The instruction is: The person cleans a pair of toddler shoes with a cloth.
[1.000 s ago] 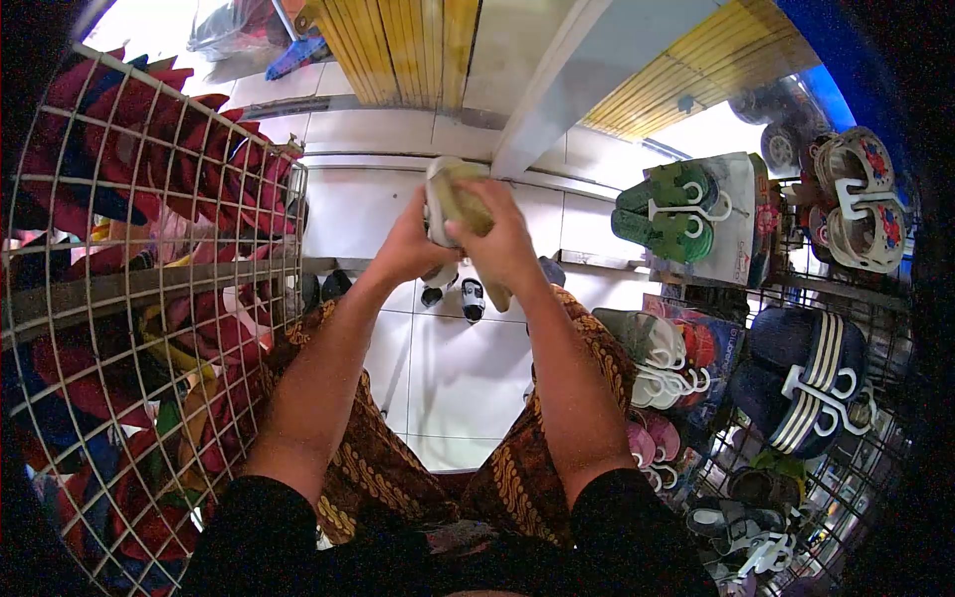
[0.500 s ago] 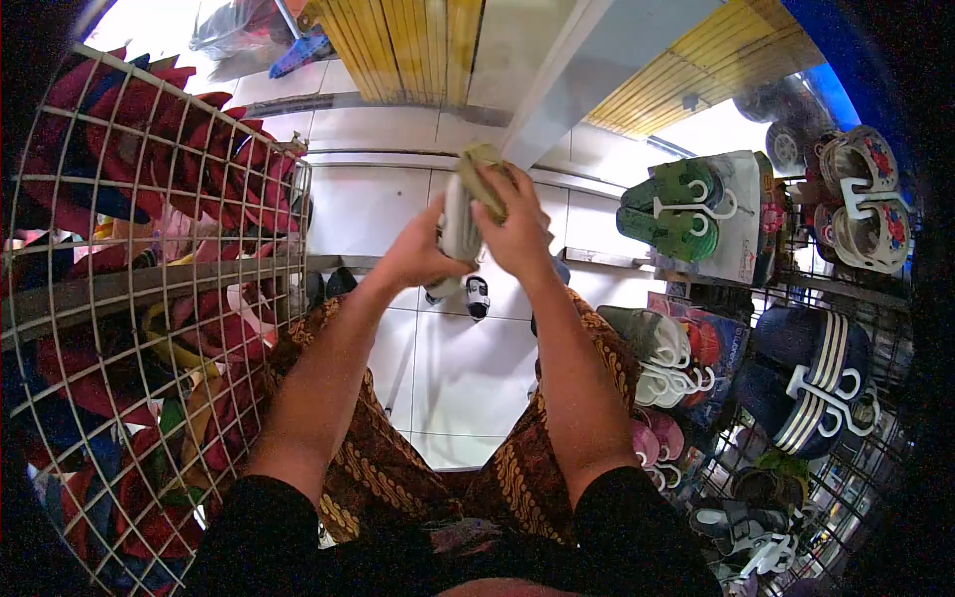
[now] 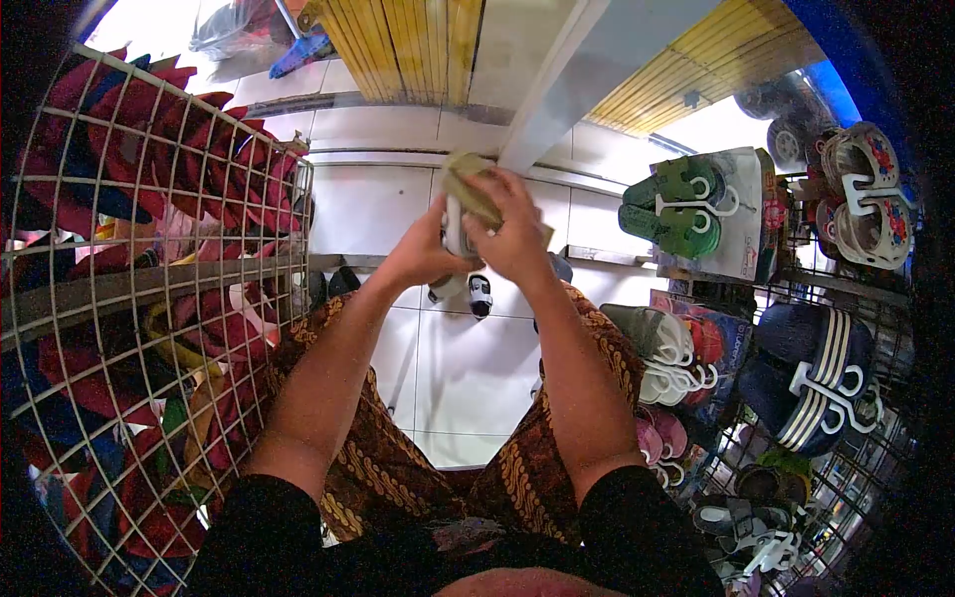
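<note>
Near the upper middle, my left hand (image 3: 430, 249) is wrapped round a pale grey-white object (image 3: 457, 227), which looks like a shoe or sandal. My right hand (image 3: 511, 225) grips an olive-beige cloth (image 3: 472, 189) against the top of it. The cloth is partly blurred, and the fingers hide much of the pale object. Below the hands, a black-and-white sandal (image 3: 479, 296) is on the white tiled floor (image 3: 468, 398).
A wire rack (image 3: 149, 274) with red and blue items fills the left side. Green sandals (image 3: 686, 209), navy striped sandals (image 3: 816, 378) and floral clogs (image 3: 870, 199) hang at the right. A glass door frame (image 3: 567, 75) stands ahead.
The cloth and my right hand have shifted slightly left and down over the pale object. My left hand still holds it in nearly the same place.
</note>
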Available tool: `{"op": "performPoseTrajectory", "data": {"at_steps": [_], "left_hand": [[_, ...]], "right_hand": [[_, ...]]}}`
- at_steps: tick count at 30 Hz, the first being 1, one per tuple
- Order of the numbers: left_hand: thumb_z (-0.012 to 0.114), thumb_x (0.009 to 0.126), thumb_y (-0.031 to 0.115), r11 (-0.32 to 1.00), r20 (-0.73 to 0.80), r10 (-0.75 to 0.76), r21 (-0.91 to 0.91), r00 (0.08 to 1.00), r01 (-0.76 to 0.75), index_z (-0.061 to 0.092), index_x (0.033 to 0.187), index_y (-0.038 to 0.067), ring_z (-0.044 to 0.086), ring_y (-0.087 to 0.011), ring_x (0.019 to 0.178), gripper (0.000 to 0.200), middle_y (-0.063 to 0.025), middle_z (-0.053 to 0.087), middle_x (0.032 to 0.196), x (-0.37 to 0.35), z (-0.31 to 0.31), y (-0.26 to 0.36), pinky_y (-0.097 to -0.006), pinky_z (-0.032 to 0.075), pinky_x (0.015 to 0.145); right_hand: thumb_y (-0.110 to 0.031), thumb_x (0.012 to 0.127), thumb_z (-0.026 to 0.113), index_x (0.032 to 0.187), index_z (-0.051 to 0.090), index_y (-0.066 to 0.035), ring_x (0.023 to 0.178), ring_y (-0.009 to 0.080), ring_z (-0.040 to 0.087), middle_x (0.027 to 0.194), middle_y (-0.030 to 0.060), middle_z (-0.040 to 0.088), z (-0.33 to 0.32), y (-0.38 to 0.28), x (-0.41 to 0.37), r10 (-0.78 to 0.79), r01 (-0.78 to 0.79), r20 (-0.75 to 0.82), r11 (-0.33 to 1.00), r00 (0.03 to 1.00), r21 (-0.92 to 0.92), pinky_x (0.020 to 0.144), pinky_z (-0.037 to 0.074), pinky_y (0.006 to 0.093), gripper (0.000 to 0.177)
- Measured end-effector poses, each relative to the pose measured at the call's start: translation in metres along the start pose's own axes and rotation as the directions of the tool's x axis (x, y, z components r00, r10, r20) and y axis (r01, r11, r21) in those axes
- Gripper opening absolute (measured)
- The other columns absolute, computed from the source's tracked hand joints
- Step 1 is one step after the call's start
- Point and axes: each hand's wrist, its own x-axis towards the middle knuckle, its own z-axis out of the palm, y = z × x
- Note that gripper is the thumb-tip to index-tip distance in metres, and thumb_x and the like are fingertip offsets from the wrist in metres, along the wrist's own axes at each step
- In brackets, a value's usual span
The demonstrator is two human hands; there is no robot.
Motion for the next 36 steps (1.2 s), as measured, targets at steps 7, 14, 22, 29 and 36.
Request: {"op": "performPoseTrajectory", "data": {"at_steps": [7, 14, 22, 29, 36], "left_hand": [[0.091, 0.058, 0.020, 0.989, 0.066, 0.028, 0.140, 0.997, -0.038, 0.038, 0.139, 0.005, 0.062, -0.0244, 0.104, 0.098, -0.0169, 0.064, 0.116, -0.009, 0.000, 0.022, -0.0365, 0.051, 0.092], [0.091, 0.057, 0.019, 1.000, -0.091, 0.002, 0.015, 0.996, -0.001, 0.035, 0.141, 0.005, 0.063, -0.0239, 0.101, 0.101, -0.0177, 0.063, 0.113, -0.002, -0.009, 0.021, -0.0358, 0.052, 0.088], [0.091, 0.058, 0.017, 0.999, 0.014, -0.008, -0.052, 1.000, 0.009, 0.032, 0.143, 0.004, 0.061, -0.0251, 0.105, 0.104, -0.0166, 0.061, 0.116, -0.005, -0.005, 0.020, -0.0365, 0.050, 0.092], [0.090, 0.058, 0.019, 0.986, 0.201, 0.023, 0.155, 0.979, -0.055, 0.033, 0.143, 0.004, 0.063, -0.0259, 0.103, 0.104, -0.0196, 0.063, 0.116, -0.014, -0.003, 0.033, -0.0367, 0.050, 0.091], [0.090, 0.059, 0.018, 0.996, -0.045, -0.066, -0.063, 0.997, 0.063, 0.033, 0.140, 0.004, 0.063, -0.0248, 0.103, 0.100, -0.0174, 0.063, 0.114, -0.004, -0.014, 0.021, -0.0360, 0.051, 0.089]], "right_hand": [[-0.020, 0.080, 0.070, 0.126, 0.062, -0.014, 0.119, 0.0366, 0.053, 0.128, 0.0180, 0.053, 0.004, 0.010, 0.008, 0.069, -0.065, -0.168, 0.998, 0.983, 0.027, 0.103, 0.042, 0.0475, 0.047], [-0.028, 0.086, 0.067, 0.123, 0.063, -0.011, 0.118, 0.0401, 0.052, 0.127, 0.0205, 0.053, 0.013, 0.001, -0.002, -0.015, 0.020, -0.072, 0.998, 0.997, 0.061, 0.102, 0.042, 0.0483, 0.041], [-0.023, 0.084, 0.071, 0.119, 0.066, -0.010, 0.112, 0.0328, 0.059, 0.126, 0.0160, 0.054, 0.004, 0.004, 0.002, -0.046, 0.047, -0.091, 0.999, 0.995, 0.011, 0.094, 0.049, 0.0398, 0.037], [-0.025, 0.085, 0.073, 0.119, 0.066, -0.011, 0.111, 0.0321, 0.057, 0.123, 0.0161, 0.053, -0.002, 0.011, 0.008, 0.158, -0.173, -0.287, 0.985, 0.945, -0.025, 0.095, 0.048, 0.0396, 0.038], [-0.027, 0.084, 0.073, 0.120, 0.064, -0.010, 0.115, 0.0357, 0.054, 0.121, 0.0180, 0.053, 0.012, 0.000, -0.001, 0.075, -0.066, -0.145, 0.996, 0.987, 0.066, 0.099, 0.045, 0.0424, 0.041]]}}
